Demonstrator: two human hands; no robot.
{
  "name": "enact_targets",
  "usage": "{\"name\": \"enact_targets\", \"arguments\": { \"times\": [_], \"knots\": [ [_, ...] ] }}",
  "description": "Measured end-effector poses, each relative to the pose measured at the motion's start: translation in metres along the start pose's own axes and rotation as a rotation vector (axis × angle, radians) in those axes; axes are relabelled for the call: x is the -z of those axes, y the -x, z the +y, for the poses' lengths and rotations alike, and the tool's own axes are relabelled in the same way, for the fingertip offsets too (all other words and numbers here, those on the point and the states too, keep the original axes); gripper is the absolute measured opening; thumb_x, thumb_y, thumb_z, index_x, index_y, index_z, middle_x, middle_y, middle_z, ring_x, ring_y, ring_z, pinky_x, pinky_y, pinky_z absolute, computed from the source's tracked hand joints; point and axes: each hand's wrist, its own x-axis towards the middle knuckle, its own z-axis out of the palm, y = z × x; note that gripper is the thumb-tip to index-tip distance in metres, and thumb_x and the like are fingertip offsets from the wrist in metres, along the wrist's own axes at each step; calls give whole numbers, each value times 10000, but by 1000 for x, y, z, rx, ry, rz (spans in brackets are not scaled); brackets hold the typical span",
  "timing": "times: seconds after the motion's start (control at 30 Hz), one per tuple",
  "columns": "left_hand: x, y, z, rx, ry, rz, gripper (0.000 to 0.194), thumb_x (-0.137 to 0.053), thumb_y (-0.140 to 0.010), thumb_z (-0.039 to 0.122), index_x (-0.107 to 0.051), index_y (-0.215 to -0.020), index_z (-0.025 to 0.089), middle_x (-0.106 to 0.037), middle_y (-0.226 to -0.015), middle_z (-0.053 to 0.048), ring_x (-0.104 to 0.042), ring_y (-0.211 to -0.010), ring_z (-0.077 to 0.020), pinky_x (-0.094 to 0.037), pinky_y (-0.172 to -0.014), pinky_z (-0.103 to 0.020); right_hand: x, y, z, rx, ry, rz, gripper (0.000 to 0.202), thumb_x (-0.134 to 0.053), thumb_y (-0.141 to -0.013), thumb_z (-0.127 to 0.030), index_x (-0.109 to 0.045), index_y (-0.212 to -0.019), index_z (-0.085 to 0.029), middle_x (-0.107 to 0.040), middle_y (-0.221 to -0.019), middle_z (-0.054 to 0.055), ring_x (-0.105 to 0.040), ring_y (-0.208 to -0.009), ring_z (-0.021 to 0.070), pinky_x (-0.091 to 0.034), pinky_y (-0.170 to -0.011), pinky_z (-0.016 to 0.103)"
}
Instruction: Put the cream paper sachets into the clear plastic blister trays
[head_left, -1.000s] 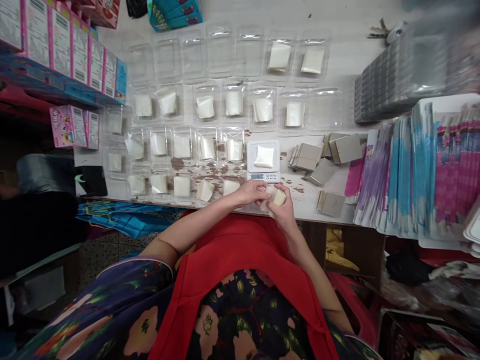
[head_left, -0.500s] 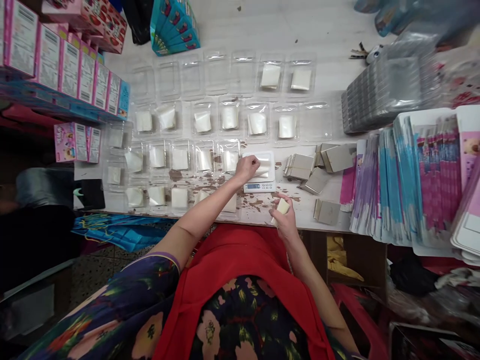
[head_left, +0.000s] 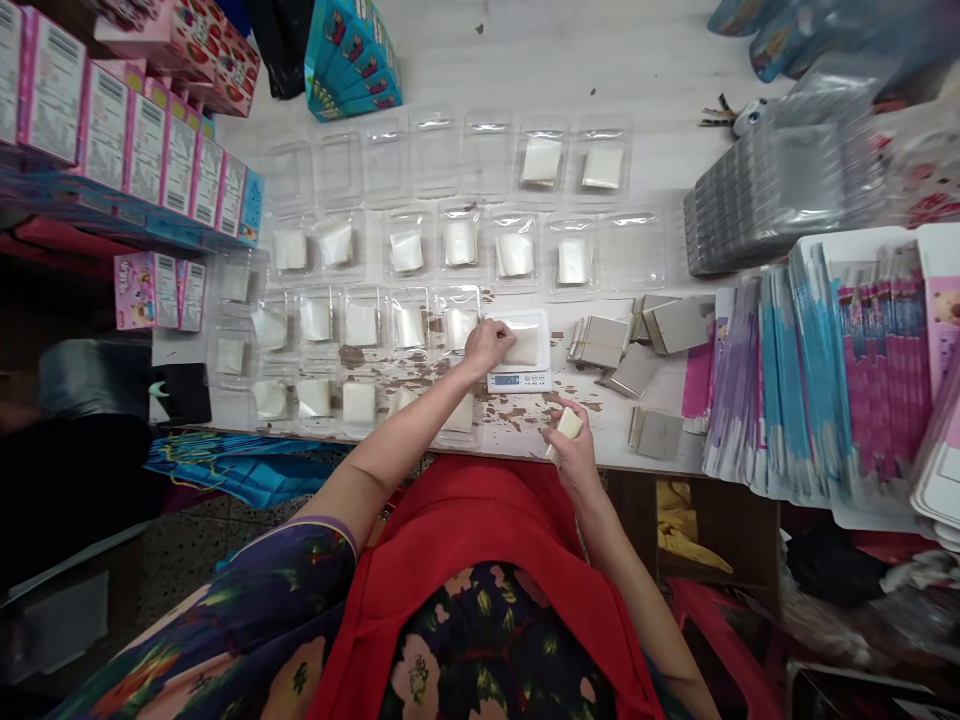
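Note:
A small white digital scale [head_left: 536, 381] lies near the table's front edge, with a pale sheet stack [head_left: 523, 345] on its pan. My left hand [head_left: 489, 346] reaches over the pan's left side, its fingers pinched at the edge of that stack. In front of the scale, my right hand [head_left: 571, 445] is closed round a small cream-coloured stack [head_left: 569, 424]. Rows of clear plastic trays [head_left: 637, 247] stretch to the left and behind the scale; many hold folded pale sheets [head_left: 574, 260], while several in the back row hold nothing.
Grey card bundles [head_left: 604, 340] lie right of the scale. Farther right stand colourful packaging cards [head_left: 817, 340] and stacked clear trays [head_left: 772, 190]. Pink boxes [head_left: 142, 145] fill the left side, and a blue box [head_left: 354, 62] stands at the back.
My left hand has shifted slightly left and down on the scale, and the stack under it now lies flatter across the pan. My right hand still holds its stack.

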Motion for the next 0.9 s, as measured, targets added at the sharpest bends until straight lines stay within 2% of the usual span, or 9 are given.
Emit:
{"name": "enact_targets", "arguments": {
  "times": [0.07, 0.13, 0.27, 0.37, 0.5, 0.7, 0.8, 0.9],
  "knots": [
    [-5, -3, -1, 3, -32, 18, 95, -584, -789, 227, -656, -771, 167, -627, -908, -48, -567, -850, -174, -438, -749, -282, -2, 1, 0, -9, -13, 1, 556, -679, -537, -173, -528, -1064, -270, -517, -899, -38, -464, -605, 90, -422, -507, 224],
    [-8, -4, -1, -13, -76, 68, 104, -579, -797, 204, -648, -865, 170, -612, -950, -60, -558, -890, -185, -436, -749, -286, -3, 1, -2, -11, -23, 1, 553, -681, -534, -170, -531, -1057, -265, -514, -894, -36, -455, -599, 86, -422, -498, 220],
    [-1, 2, -3, -20, -68, 160, 349, -591, -799, 214, -566, -1147, 196, -591, -1032, -56, -553, -904, -181, -437, -703, -275, -4, 2, -4, -36, -35, 10, 556, -685, -528, -171, -532, -1053, -268, -513, -902, -29, -448, -583, 86, -419, -459, 214],
    [15, 14, -9, -31, -4, 165, 299, -569, -810, 236, -593, -1105, 193, -614, -982, -33, -561, -838, -151, -437, -710, -257, -4, 3, -2, -47, -49, 6, 559, -689, -530, -170, -532, -1056, -273, -514, -908, -32, -453, -576, 84, -418, -455, 215],
    [30, 33, -27, 20, 122, 88, 203, -560, -804, 259, -647, -970, 181, -660, -910, -20, -571, -770, -135, -447, -706, -244, -4, 2, 5, -41, -62, -4, 547, -693, -544, -167, -540, -1060, -268, -520, -901, -39, -456, -570, 76, -414, -483, 219],
    [32, 52, -49, 86, 164, 29, 197, -576, -797, 311, -670, -900, 172, -689, -888, -30, -593, -768, -145, -448, -689, -242, -8, 3, 12, -81, -55, -10, 569, -720, -543, -181, -542, -1076, -271, -521, -905, -42, -474, -555, 76, -406, -477, 229],
    [31, 53, -49, 34, 91, 0, 212, -538, -831, 297, -673, -937, 171, -688, -950, -45, -604, -820, -159, -458, -729, -259, -9, 5, 14, -89, -58, -16, 581, -727, -544, -191, -536, -1086, -276, -521, -908, -43, -477, -553, 78, -409, -464, 228],
    [30, 42, -38, -111, -88, -19, 260, -492, -866, 272, -665, -1030, 167, -654, -1080, -80, -585, -965, -202, -458, -815, -303, -10, 6, 18, -80, -53, -25, 573, -732, -552, -204, -534, -1084, -281, -522, -904, -47, -473, -546, 79, -417, -459, 231]
  ]
}}
